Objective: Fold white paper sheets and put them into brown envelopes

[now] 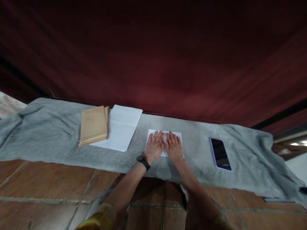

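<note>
A small white sheet of paper [164,154] lies on the grey cloth in front of me, largely covered by my hands. My left hand [154,147] rests flat on its left half, fingers stretched away from me, with a dark band on the wrist. Beside it, my right hand [174,148] is spread flat on the right half. The thumbs come close together near the middle. Neither hand grips anything. Whether the paper is folded under my palms I cannot tell.
To the left, a stack of brown envelopes [93,124] overlaps larger white sheets [124,123]. A phone in a lilac case [220,154] lies on the right. All rest on a grey cloth [57,140]. Dark red fabric [153,70] hangs behind; tiled floor [48,182] lies in front.
</note>
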A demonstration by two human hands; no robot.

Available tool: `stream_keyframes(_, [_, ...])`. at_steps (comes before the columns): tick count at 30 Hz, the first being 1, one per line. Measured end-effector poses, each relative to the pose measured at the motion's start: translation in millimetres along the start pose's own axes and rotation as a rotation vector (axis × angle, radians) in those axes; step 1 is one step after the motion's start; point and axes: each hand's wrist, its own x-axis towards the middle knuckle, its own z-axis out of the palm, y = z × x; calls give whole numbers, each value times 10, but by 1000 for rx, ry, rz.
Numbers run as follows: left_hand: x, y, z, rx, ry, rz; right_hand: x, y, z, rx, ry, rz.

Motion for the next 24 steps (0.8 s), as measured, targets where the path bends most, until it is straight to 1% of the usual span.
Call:
stream_keyframes(7, [-7,-153,-14,34,32,-153,-136,266,63,-29,107,47])
stream_keyframes(10, [-13,-130,-53,59,54,-209,-176,330,59,-13,120,55])
stream_keyframes(11, [-11,-99,-66,58,61,-208,-184,336,55,-10,118,53])
stream_keyframes(12, [-7,-60,-76,47,62,-183,-188,335,51,-8,117,54])
stream_keyframes(16, [24,112,-51,-36,9,53,-191,310,33,-6,94,67])
stream_keyframes(17, [35,141,-33,-47,-2,84,-190,306,29,-5,85,69])
stream_keyframes(19, [65,167,5,-52,-1,85,-189,304,22,-1,78,63])
stream_keyframes(24, [179,150,58,-41,21,32,-188,311,23,3,98,44])
